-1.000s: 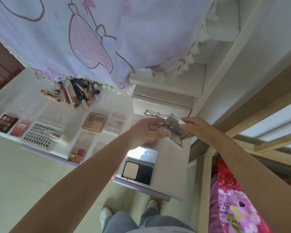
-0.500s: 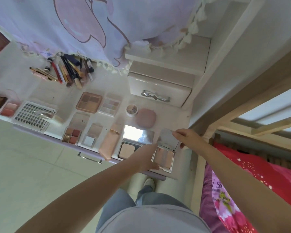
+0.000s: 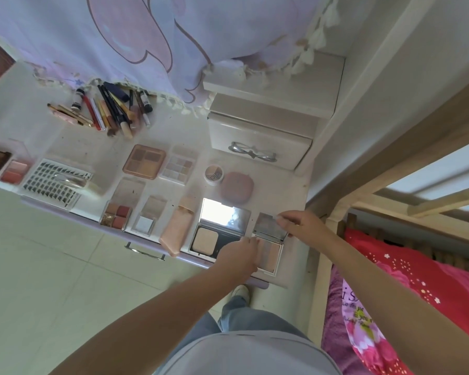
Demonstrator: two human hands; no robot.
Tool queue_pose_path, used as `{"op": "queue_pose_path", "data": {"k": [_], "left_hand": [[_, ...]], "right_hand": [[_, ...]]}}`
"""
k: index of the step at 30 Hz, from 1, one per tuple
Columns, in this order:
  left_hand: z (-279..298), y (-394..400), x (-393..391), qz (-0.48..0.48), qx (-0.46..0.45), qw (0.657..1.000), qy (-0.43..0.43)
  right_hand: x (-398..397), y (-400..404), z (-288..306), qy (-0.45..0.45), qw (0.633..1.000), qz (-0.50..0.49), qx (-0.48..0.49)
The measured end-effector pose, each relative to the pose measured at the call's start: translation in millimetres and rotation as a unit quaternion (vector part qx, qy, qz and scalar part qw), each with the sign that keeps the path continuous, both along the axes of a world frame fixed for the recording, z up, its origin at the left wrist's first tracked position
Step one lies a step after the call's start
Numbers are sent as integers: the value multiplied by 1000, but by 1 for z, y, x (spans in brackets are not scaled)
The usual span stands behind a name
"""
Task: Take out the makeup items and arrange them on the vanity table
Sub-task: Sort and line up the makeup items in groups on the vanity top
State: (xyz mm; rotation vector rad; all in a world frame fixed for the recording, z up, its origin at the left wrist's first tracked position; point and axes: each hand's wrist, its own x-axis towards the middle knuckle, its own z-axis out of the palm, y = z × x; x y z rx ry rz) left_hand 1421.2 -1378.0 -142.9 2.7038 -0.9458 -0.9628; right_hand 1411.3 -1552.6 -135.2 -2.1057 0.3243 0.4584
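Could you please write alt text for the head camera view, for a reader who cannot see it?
Two hands set an open compact at the vanity table's front right corner: the right hand pinches its raised lid, the left hand touches its base. Palettes, another mirrored compact and a cluster of brushes lie to the left.

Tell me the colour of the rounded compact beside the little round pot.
Dusty pink, seen in the head view.

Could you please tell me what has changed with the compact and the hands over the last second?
The open compact, held up in front of the drawer unit a second ago, now lies at the table's right end beside the mirrored powder compact. The left hand rests on its pan; the right hand pinches its lid. The palettes, brushes and lash tray stayed put.
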Motion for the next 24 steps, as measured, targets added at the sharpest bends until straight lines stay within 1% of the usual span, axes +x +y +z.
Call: {"op": "queue_pose_path", "data": {"k": [3, 5, 7, 9, 12, 14, 15, 17, 20, 22, 24], "left_hand": [[-2, 9, -4, -7, -36, 999, -24], [-4, 21, -4, 18, -74, 996, -56], [-6, 39, -3, 30, -102, 990, -97], [-10, 60, 0, 37, -104, 986, -127], [-6, 84, 1, 38, -100, 980, -170], [-4, 89, 0, 15, -92, 975, -201], [-2, 89, 0, 22, -101, 972, -212], [-2, 87, 2, 20, -118, 968, -221], [-6, 84, 4, 18, -129, 967, -221], [-7, 83, 5, 25, -139, 963, -230], [-7, 82, 6, 29, -142, 962, -230]], "right_hand": [[1, -1, 4, 9, 999, 37, -38], [5, 1, 9, -8, 997, 48, -64], [14, 6, 14, -51, 991, 63, -110], [27, 20, 19, -101, 979, 96, -151], [48, 50, 23, -138, 956, 180, -187], [59, 68, 21, -126, 939, 227, -223], [64, 75, 20, -111, 932, 241, -245], [68, 83, 17, -91, 926, 243, -274], [67, 89, 17, -118, 930, 231, -260], [63, 91, 18, -144, 929, 244, -239], [57, 94, 16, -156, 924, 254, -238]]}}
